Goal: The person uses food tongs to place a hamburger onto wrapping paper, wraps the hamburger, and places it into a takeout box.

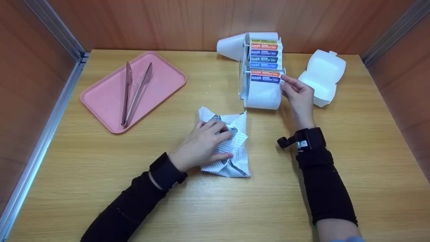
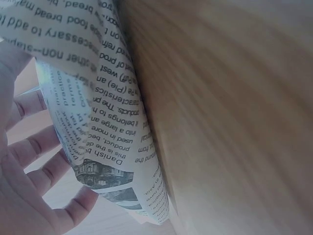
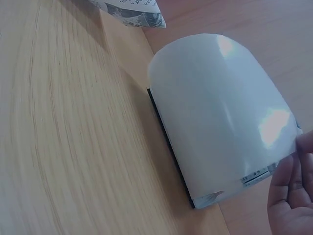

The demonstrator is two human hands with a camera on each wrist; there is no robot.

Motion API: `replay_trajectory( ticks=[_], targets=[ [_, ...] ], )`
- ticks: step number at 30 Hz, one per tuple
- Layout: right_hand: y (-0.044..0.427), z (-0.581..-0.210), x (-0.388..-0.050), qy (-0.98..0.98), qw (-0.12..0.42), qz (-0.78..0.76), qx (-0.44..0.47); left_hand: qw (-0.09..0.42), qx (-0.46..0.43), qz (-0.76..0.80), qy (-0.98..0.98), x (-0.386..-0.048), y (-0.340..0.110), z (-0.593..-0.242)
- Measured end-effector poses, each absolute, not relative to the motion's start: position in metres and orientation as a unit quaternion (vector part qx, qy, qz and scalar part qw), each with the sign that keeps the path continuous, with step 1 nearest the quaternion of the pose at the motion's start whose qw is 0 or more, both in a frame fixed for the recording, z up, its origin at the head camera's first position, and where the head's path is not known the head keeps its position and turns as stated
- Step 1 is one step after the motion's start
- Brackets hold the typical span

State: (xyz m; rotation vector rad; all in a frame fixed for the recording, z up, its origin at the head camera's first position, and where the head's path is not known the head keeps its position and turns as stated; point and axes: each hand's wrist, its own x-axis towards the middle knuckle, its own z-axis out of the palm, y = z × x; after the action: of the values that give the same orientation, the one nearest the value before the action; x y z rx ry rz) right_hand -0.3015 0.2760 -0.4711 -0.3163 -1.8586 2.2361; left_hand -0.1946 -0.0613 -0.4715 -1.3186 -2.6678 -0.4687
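A packet wrapped in printed paper (image 1: pixel 240 146) lies on the table; the left hand (image 1: pixel 208 143) rests on its top, fingers slightly bent. In the left wrist view the left hand's fingers (image 2: pixel 34 166) lie against the printed paper (image 2: pixel 115 112). The right hand (image 1: pixel 300 97) pinches the right edge of a label strip on a roll of white-backed labels (image 1: pixel 263 95), mounted in a dispenser. In the right wrist view the right hand (image 3: pixel 293 191) is at the edge of the glossy roll (image 3: pixel 220 112), its fingertips partly out of frame.
A pink tray (image 1: pixel 161 80) with metal tongs (image 1: pixel 137 97) is at the left. An open white box (image 1: pixel 324 72) stands right of the dispenser. Behind the dispenser's left side is a white cone-shaped thing (image 1: pixel 231 46). Wooden panels (image 1: pixel 161 25) border the table's back and sides.
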Motion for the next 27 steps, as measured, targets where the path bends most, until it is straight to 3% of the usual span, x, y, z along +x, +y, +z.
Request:
replay_trajectory(
  ticks=[14, 27],
  targets=[
    [0.2757, -0.4715, -0.301, -0.689, 0.108, 0.713, -0.073, 0.046, -0.433, -0.156, -0.887, -0.1955, -0.0616, -0.4696],
    [0.2746, -0.4764, -0.3035, -0.719, 0.159, 0.673, -0.063, 0.048, -0.433, -0.167, -0.884, -0.1954, -0.0616, -0.4693]
  ],
)
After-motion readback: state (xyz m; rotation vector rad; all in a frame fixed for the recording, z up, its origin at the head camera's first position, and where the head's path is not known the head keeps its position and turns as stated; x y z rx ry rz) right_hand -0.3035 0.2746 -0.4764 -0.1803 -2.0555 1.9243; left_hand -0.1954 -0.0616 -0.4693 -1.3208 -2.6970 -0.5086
